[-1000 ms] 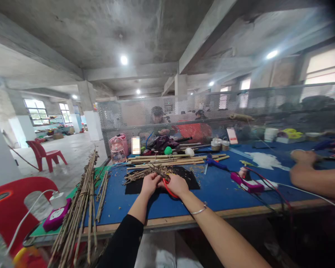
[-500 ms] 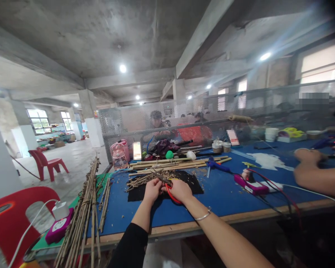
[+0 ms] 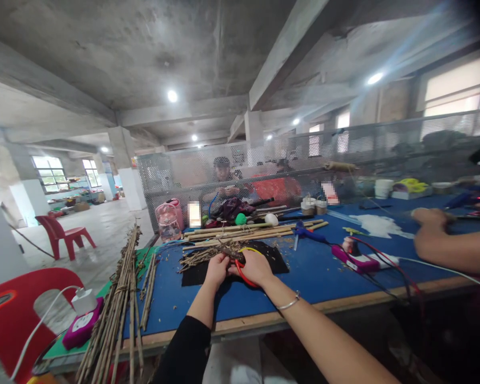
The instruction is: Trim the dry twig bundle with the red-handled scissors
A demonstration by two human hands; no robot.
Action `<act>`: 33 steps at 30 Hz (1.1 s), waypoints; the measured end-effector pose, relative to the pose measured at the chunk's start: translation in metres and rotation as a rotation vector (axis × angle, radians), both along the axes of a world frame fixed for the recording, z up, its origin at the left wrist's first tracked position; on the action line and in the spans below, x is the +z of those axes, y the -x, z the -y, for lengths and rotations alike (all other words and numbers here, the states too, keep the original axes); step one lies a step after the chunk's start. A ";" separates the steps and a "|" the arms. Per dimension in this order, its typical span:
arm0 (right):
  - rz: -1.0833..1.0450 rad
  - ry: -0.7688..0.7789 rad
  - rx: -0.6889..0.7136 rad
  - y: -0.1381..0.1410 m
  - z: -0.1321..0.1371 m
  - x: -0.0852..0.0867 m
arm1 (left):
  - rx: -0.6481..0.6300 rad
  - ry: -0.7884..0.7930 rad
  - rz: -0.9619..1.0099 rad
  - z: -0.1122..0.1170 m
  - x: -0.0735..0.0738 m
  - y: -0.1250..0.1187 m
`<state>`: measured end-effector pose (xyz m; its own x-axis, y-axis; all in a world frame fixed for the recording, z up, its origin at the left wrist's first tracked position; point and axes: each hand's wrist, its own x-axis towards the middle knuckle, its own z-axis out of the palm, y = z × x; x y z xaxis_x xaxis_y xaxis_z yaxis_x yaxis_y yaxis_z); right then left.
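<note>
My left hand (image 3: 216, 270) is closed around a thin brown twig (image 3: 224, 249) over a black mat (image 3: 272, 261) on the blue table (image 3: 308, 277). My right hand (image 3: 256, 266) is wrapped round red-handled shears (image 3: 242, 274), whose blades meet the twig between my hands. A heap of short cut twigs (image 3: 196, 258) lies on the mat just left of my left hand. Long bamboo sticks (image 3: 248, 232) lie across the table behind the mat.
A bundle of long sticks (image 3: 120, 304) hangs over the table's left end beside a pink power strip (image 3: 82, 325). A blue glue gun (image 3: 308, 234), a second pink strip (image 3: 356, 261) and cables lie right. Another person's arm (image 3: 452, 248) rests at far right. A person sits behind the mesh screen (image 3: 224, 173).
The camera has shifted slightly. Both hands stay together on the twig and shears over the mat, with little movement.
</note>
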<state>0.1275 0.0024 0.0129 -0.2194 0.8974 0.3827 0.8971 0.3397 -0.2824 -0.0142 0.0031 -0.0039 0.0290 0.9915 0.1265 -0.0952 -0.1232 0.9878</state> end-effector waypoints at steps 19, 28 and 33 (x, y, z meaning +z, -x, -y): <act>-0.009 0.088 -0.007 0.000 0.001 0.002 | -0.009 -0.010 0.040 -0.003 -0.002 0.000; 0.011 0.140 -0.054 0.000 -0.001 0.002 | 0.089 0.007 -0.003 0.000 -0.002 0.001; 0.023 0.117 -0.048 -0.001 0.001 0.002 | 0.113 0.010 -0.055 0.001 0.000 0.002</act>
<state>0.1286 0.0013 0.0149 -0.1826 0.9453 0.2702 0.9184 0.2621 -0.2963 -0.0162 0.0025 -0.0039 -0.0766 0.9901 0.1180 -0.0272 -0.1204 0.9923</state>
